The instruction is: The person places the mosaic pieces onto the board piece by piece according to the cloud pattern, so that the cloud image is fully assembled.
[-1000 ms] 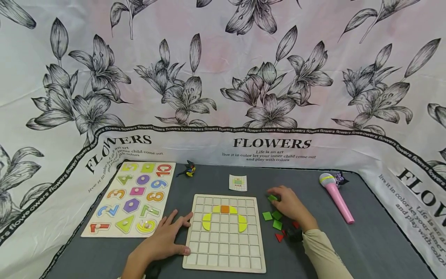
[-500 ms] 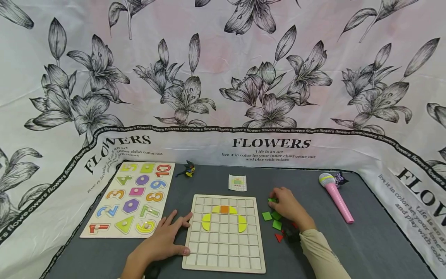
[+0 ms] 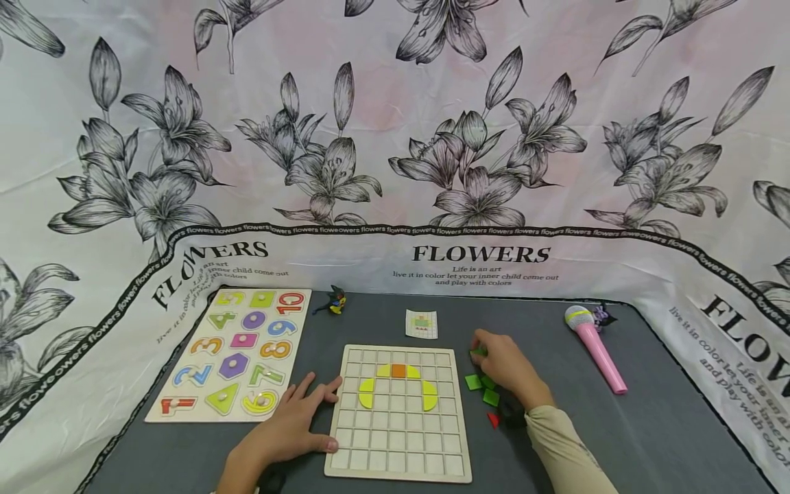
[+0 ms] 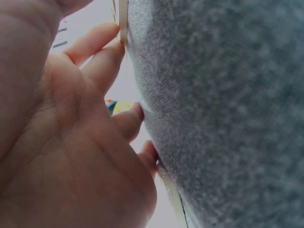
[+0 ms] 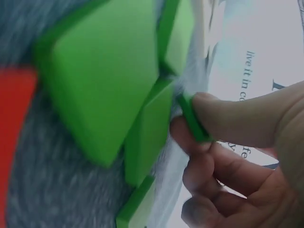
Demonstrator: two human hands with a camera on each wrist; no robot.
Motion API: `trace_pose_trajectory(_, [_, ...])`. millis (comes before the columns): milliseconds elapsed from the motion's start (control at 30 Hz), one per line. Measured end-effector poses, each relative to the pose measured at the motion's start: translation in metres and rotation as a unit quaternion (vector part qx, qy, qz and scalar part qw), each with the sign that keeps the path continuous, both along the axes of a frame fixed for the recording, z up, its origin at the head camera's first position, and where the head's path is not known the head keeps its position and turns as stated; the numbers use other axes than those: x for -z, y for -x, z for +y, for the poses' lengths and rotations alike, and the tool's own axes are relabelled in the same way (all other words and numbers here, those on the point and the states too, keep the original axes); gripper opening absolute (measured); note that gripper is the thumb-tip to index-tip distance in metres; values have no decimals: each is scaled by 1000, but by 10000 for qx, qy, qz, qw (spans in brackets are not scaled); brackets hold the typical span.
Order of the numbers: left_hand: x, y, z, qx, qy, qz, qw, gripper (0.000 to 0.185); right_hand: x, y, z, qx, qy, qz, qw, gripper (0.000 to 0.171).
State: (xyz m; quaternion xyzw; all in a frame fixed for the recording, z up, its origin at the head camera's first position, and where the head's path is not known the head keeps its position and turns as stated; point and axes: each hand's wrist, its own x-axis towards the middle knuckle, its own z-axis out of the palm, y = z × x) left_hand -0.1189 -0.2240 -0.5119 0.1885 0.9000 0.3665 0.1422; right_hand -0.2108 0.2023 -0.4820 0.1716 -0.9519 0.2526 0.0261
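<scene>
Green is what your right hand (image 3: 507,365) pinches: a small flat green tile (image 5: 192,118) between thumb and fingers, right of centre, above loose green square tiles (image 3: 483,389) on the grey tabletop (image 3: 648,439). Your left hand (image 3: 290,425) lies spread, fingers against the wooden grid board (image 3: 398,412) at lower centre. Behind, the cloth backdrop (image 3: 481,254) reads "FLOWERS, Life is an art".

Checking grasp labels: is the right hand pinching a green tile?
Yes, the right hand's thumb and fingers pinch a thin green tile.
</scene>
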Motion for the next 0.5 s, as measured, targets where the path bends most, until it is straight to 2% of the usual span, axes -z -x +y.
trace_pose_trajectory(167, [2, 0, 0, 7, -32, 54, 10000, 103, -3, -2, -4, -68, 777, -131, 9969, 11])
trace_pose_trajectory(333, [-9, -4, 3, -16, -6, -19, 10000, 98, -5, -4, -12, -175, 1339, -303, 9904, 15])
trace_pose_trajectory(500, [-16, -5, 6, -35, 132, -80, 9999, 100, -5, -5, -24, -394, 1778, -484, 9821, 19])
